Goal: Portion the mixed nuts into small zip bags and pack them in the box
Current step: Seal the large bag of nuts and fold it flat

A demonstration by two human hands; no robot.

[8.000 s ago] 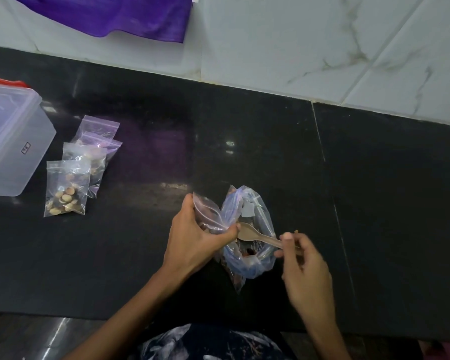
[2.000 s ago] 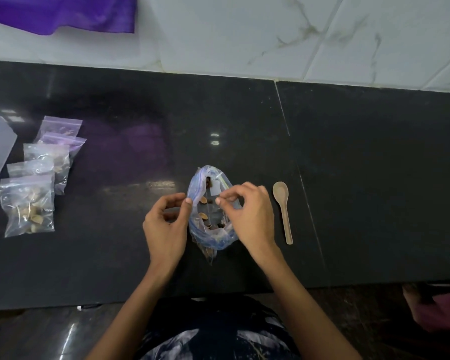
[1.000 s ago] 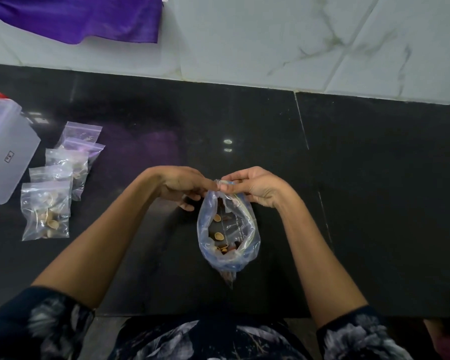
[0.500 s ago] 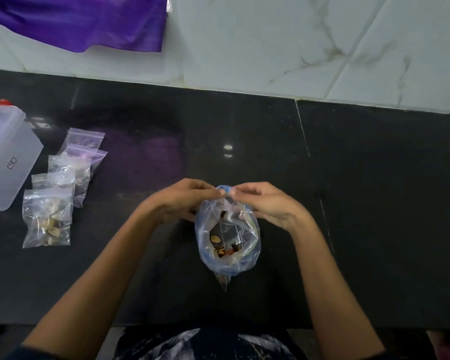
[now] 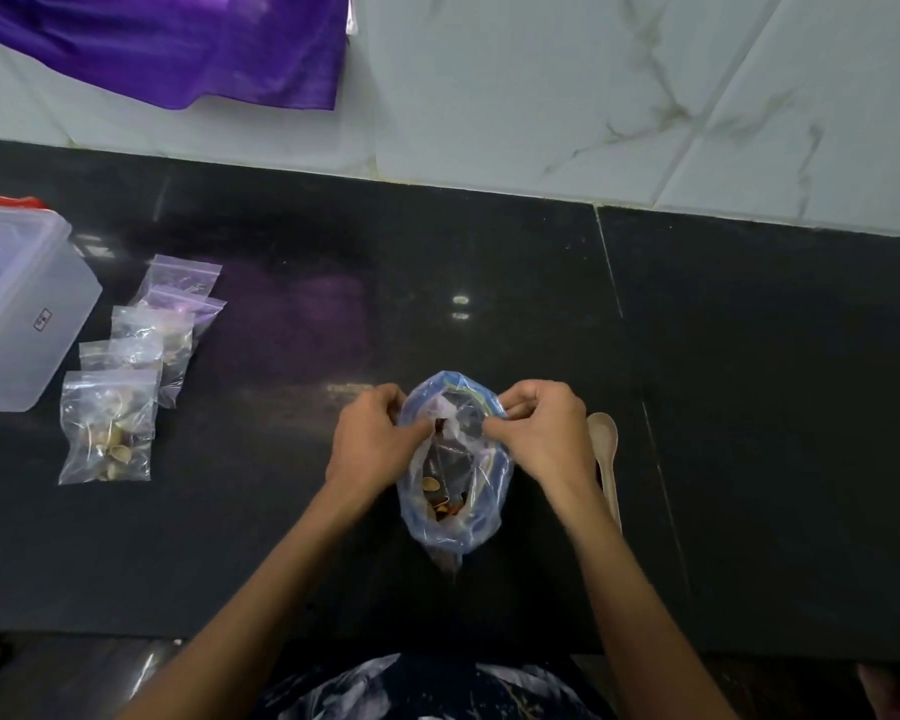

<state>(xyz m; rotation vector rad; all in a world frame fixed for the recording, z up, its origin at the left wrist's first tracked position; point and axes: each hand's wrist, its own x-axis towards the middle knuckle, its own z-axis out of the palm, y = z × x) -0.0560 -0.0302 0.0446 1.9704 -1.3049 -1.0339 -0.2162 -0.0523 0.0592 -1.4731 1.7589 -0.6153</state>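
Bluish plastic of the nut bag (image 5: 455, 511) is being pinched at its mouth by the fingers of the left hand (image 5: 372, 441) and right hand (image 5: 544, 444), seemingly working the opening. Just right of them a spoon (image 5: 605, 449) is lying on the dark surface (image 5: 489, 283); filled zip bags (image 5: 107, 426) and the box (image 5: 17, 309) are sitting well to the left, with bare room between.

Glossy black stone counter (image 5: 489, 262), white marbled wall tiles (image 5: 567, 85), purple cloth (image 5: 178, 44) hanging upper left
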